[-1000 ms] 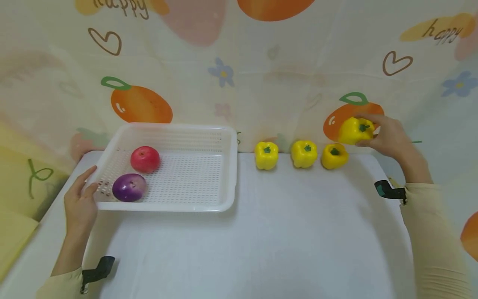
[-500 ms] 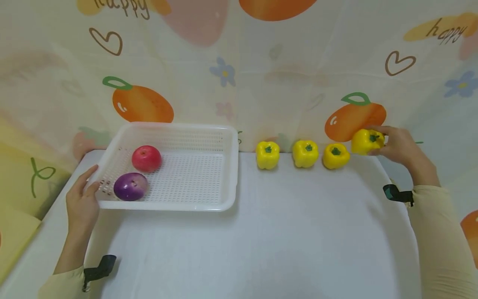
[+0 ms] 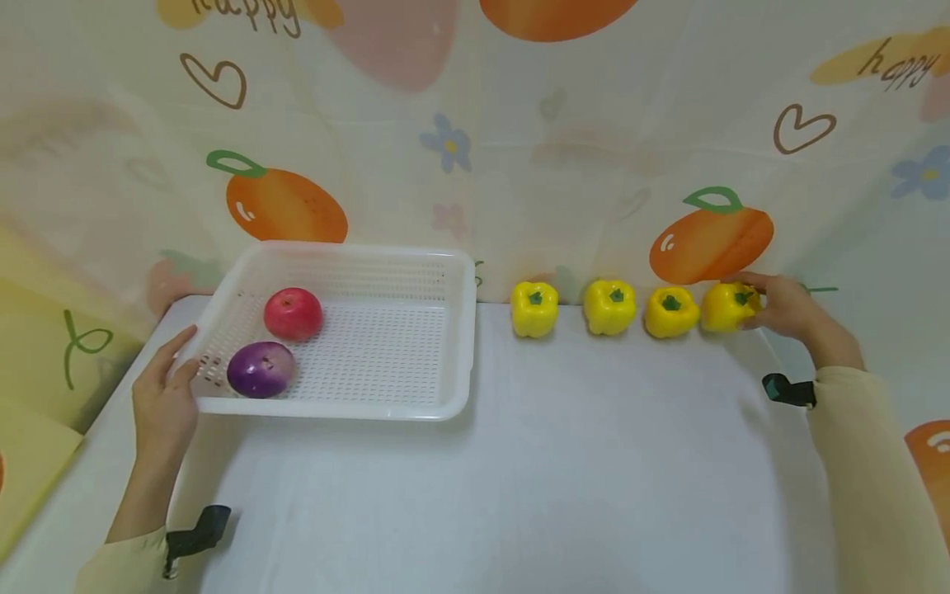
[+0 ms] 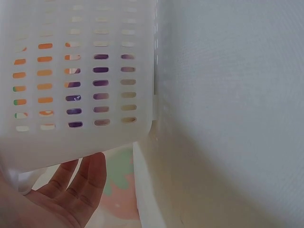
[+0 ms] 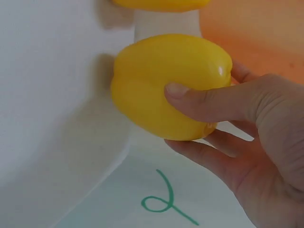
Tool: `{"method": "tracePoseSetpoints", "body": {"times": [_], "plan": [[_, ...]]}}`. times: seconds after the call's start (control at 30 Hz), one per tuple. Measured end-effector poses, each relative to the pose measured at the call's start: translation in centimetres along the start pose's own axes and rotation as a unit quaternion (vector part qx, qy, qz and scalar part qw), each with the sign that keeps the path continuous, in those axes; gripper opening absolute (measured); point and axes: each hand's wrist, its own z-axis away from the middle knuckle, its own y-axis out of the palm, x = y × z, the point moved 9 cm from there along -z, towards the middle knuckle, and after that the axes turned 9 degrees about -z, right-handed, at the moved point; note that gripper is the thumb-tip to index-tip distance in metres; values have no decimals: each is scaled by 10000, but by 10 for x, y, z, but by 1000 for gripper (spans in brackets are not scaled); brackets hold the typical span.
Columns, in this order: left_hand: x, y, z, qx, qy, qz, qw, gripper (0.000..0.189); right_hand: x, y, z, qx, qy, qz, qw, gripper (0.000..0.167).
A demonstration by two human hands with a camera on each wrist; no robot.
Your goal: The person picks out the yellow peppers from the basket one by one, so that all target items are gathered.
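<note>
My right hand grips a yellow bell pepper, at the right end of a row by the table's back edge. In the right wrist view the thumb presses one side of the pepper, and other fingers reach round its far side and below. The pepper's bottom is right at the white tabletop. My left hand holds the left end of a white plastic basket. The left wrist view shows its fingers bent at the rim of the slotted basket wall.
Three more yellow peppers stand upright in the row: one left, one middle, one close beside the gripped pepper. Inside the basket lie a red apple and a purple eggplant. A printed curtain hangs behind the table.
My right hand has lowered the pepper from the air beside the row, first rightward, then down to the table at the row's end. My left hand stays on the basket.
</note>
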Motion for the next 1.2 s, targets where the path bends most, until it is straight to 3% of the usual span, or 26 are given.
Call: {"method": "tracePoseSetpoints", "body": {"times": [0.47,0.7,1.2], "plan": [[2,-4,1,-95,-5,-45,9999,46,-5,9,-12,241,351,-341,9985,74],[-2,-3,2,-76,103,-23,9999,46,-10,10,-8,267,248,-96,9993,82],[1,0,2,-57,85,64,9999,47,-8,9,-9,-21,160,-199,9997,66]]}}
